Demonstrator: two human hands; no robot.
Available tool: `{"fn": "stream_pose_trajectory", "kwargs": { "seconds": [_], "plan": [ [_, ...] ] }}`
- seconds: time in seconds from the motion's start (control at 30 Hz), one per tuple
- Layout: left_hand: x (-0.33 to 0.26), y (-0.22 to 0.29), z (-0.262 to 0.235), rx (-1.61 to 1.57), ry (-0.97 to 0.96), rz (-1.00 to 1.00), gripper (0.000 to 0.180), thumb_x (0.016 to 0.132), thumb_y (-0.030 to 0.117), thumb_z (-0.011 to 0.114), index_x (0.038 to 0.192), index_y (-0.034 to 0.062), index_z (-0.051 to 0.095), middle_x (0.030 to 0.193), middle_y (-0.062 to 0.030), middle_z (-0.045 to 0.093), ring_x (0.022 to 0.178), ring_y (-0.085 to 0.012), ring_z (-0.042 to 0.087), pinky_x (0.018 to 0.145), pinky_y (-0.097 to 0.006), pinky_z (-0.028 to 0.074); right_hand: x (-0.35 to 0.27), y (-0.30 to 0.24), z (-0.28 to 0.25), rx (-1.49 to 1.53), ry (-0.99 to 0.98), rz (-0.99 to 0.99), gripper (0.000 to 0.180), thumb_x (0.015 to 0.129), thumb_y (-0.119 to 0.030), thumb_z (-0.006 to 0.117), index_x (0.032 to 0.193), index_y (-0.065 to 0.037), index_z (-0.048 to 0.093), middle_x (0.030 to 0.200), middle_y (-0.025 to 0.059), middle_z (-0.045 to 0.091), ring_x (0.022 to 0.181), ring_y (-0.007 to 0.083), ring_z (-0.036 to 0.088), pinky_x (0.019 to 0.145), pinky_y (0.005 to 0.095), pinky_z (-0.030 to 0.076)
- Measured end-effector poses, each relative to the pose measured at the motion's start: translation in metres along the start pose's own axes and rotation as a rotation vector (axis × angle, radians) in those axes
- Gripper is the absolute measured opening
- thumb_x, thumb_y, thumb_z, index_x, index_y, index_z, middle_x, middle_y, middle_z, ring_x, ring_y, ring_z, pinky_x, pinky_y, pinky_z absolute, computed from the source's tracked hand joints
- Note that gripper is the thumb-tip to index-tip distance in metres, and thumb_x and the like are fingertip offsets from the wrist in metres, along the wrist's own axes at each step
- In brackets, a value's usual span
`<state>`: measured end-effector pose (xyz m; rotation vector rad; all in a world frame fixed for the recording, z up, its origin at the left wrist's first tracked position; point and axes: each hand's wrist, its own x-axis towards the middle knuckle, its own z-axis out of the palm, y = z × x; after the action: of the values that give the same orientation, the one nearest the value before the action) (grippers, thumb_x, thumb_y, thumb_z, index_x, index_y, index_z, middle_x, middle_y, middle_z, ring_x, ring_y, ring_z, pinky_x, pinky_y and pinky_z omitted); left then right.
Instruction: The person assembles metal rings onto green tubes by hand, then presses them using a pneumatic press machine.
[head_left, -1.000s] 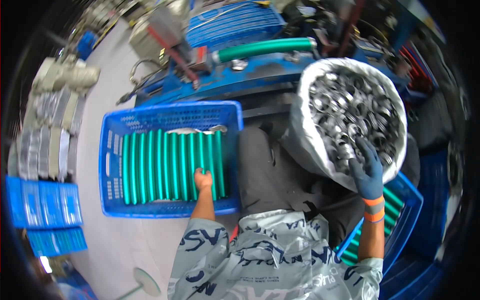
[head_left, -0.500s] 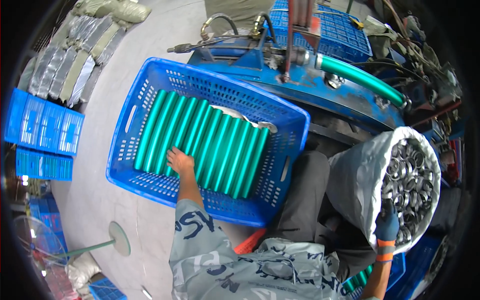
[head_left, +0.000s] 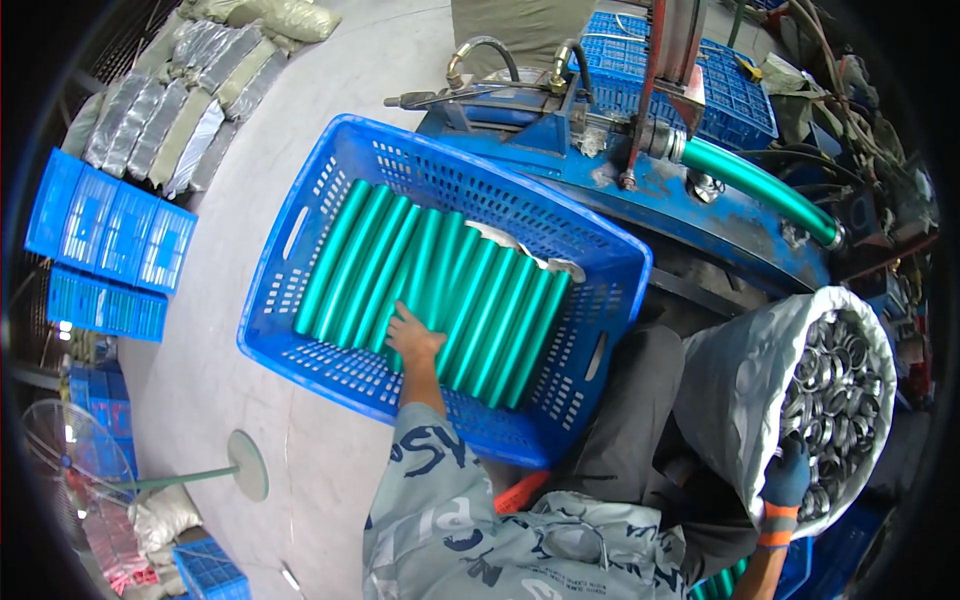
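My bare left hand (head_left: pixel 415 338) lies over a row of shiny green tubes (head_left: pixel 487 315), its fingers spread and touching the ones in the middle. The tubes lie side by side in a large blue plastic crate (head_left: pixel 262 350). Some middle tubes lean at a different slant from their neighbours. My right hand (head_left: pixel 787 473), in a dark blue glove with an orange cuff, reaches into the mouth of a white sack (head_left: pixel 735 385) of metal ring clamps (head_left: pixel 838 395). Its fingertips are among the clamps, so what they hold is hidden.
Beyond the crate stands a blue machine bench (head_left: pixel 600 190), with a curved green tube (head_left: pixel 760 185) fitted at its clamp end. Blue crates (head_left: pixel 110 225) and stacked bundles (head_left: pixel 165 125) stand at the left. A fan (head_left: pixel 75 460) and a round-based stand (head_left: pixel 248 466) are at the lower left.
My left hand has slid a little to the right across the tubes, and the middle tubes have shifted. My right hand stays in the sack. The whole view has shifted slightly.
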<state>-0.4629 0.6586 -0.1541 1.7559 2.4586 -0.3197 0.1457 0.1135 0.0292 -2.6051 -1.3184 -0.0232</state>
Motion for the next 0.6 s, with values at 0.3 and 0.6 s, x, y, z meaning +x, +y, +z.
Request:
{"fn": "stream_pose_trajectory", "kwargs": {
  "seconds": [0.3,0.6],
  "plan": [
    [-0.152,0.098,0.055,-0.042,-0.295,0.332,0.157,0.068,0.054,0.108,0.186,0.0214,0.01,0.166,-0.0279,0.048,0.155,-0.0473,0.048,0.128,-0.067,0.041,-0.02,-0.005,-0.022,0.147,-0.011,0.044,0.024,0.087,-0.01,0.078,0.11,-0.004,0.072,0.116,0.0219,0.072,0.097,0.046,0.07,0.083,0.053,0.057],
    [-0.175,0.111,0.149,-0.123,-0.335,0.376,0.131,0.077,0.051,0.104,0.179,0.0095,0.034,0.173,-0.0271,0.049,0.159,-0.0452,0.052,0.13,-0.054,0.05,-0.043,0.025,-0.066,0.025,0.076,0.018,0.036,0.077,-0.015,0.087,0.108,-0.005,0.074,0.129,0.02,0.074,0.118,0.0475,0.069,0.1,0.0573,0.056]
  ]
}}
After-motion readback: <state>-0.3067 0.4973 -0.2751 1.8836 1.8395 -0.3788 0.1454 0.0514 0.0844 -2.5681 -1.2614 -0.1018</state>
